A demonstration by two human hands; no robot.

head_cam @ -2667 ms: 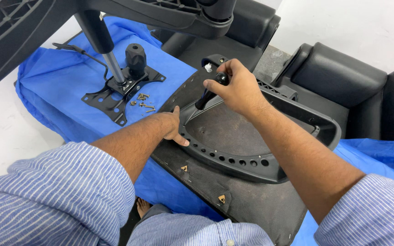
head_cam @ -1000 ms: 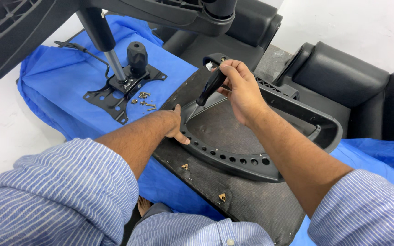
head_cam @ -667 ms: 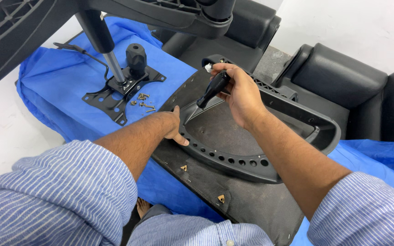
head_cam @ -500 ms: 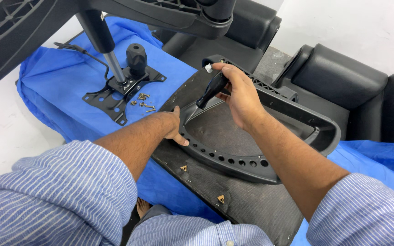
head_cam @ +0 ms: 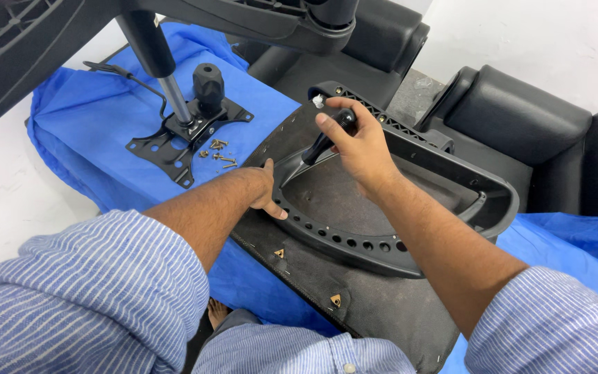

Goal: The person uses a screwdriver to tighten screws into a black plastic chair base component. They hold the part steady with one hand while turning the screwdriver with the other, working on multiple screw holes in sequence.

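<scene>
from the head camera i see my right hand closed around the black handle of a screwdriver, its shaft slanting down and left to the inner edge of a curved black plastic frame with a row of small holes. that frame lies on a dark grey fabric-covered seat board, which rests on a crumpled blue plastic sheet. my left hand lies flat and spread on the board, fingers touching the frame's left rim, holding nothing. further left on the sheet sits a black metal mounting plate with a knob and a gas cylinder rising from it, with a few loose small screws just beside it. black padded armrests lie beyond the frame. both sleeves are blue striped.
</scene>
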